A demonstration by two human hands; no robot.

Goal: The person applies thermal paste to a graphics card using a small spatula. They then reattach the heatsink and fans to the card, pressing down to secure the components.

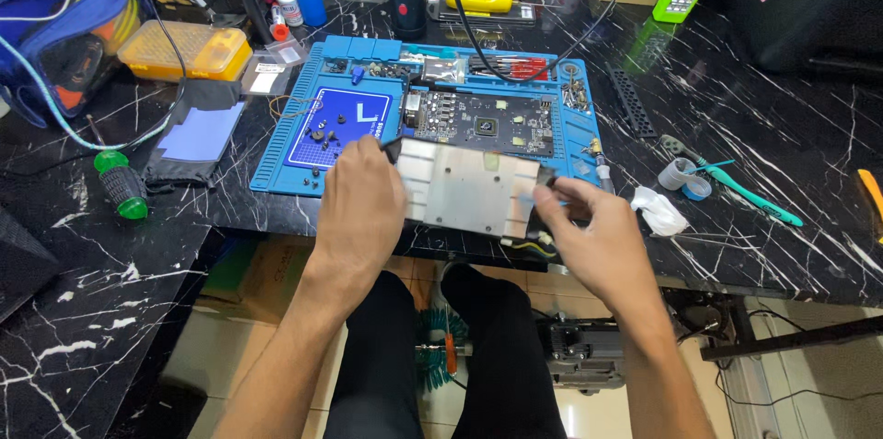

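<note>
Seemingly, both hands, left (359, 205) and right (593, 232), grip the flat silver metal heatsink (464, 186); best kept level above the blue mat (280, 149).

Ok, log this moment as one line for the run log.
left hand: grips metal heatsink plate left edge | right hand: holds its right edge | circuit board: bare on blue mat
</note>
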